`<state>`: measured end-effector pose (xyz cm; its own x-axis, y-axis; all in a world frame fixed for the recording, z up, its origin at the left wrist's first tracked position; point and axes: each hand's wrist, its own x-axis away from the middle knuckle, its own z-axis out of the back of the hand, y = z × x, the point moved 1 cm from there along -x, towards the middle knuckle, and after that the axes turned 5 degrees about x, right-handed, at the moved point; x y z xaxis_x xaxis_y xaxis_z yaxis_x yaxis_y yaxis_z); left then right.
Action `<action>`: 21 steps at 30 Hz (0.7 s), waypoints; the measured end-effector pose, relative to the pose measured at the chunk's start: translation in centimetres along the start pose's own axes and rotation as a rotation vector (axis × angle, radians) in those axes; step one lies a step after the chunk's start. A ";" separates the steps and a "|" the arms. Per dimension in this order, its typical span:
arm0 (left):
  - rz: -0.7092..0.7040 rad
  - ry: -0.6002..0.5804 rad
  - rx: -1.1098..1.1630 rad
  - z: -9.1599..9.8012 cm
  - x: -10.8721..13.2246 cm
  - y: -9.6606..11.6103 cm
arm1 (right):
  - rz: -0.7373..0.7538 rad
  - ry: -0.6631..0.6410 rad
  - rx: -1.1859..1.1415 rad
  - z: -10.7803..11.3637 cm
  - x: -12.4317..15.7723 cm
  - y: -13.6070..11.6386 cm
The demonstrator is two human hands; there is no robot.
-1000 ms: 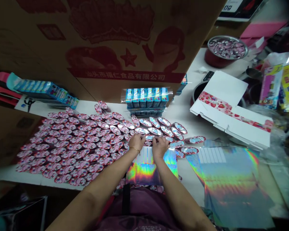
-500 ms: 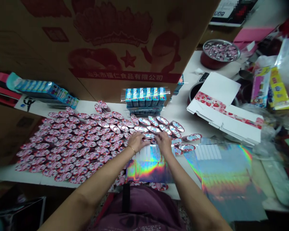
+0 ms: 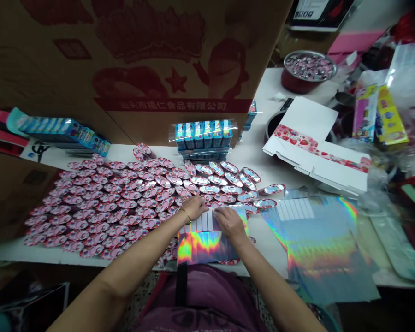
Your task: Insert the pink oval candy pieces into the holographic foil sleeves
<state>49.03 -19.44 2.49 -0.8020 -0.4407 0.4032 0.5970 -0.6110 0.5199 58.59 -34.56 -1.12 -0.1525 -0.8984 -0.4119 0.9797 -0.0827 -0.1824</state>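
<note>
A shiny rainbow-coloured sticker sheet point(image 3: 207, 246) with white blank strips lies in front of me, over some of the small containers. My left hand point(image 3: 194, 208) is at its upper edge, fingers curled and pressed together; whatever is in them is too small to make out. Close by on the right, my right hand point(image 3: 230, 223) rests over the strips, its fingertips pinched at the sheet; I cannot see what they hold. Beyond my hands, several containers point(image 3: 217, 180) have shiny silvery tops. Many more containers point(image 3: 117, 216) with pink round tops stand packed to the left.
A large brown carton point(image 3: 152, 87) rises behind the containers. Blue packs point(image 3: 204, 138) in clear film stand against it. On the right are a second shiny sheet point(image 3: 321, 249), an opened white box point(image 3: 307, 115) and a red bowl point(image 3: 307, 74) full of small pieces.
Both hands have drawn back towards me, from a container top down to the sticker sheet. That container's silvery top now shows uncovered. The view has shifted slightly.
</note>
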 end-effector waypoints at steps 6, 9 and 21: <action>-0.036 -0.136 0.143 1.0 -0.2 0.1 | -0.076 -0.034 0.007 1.0 -0.4 -0.7; -0.017 -0.156 0.203 1.2 -0.1 0.0 | -0.039 -0.024 -0.067 0.9 0.3 -1.1; -0.031 -0.198 0.243 0.3 1.5 -1.7 | 0.000 -0.053 -0.135 -0.7 1.5 -2.8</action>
<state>46.76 -18.83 2.47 -0.8149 -0.2730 0.5112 0.5785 -0.4362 0.6892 55.53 -35.41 -1.83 -0.1416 -0.9203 -0.3646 0.9529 -0.0270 -0.3020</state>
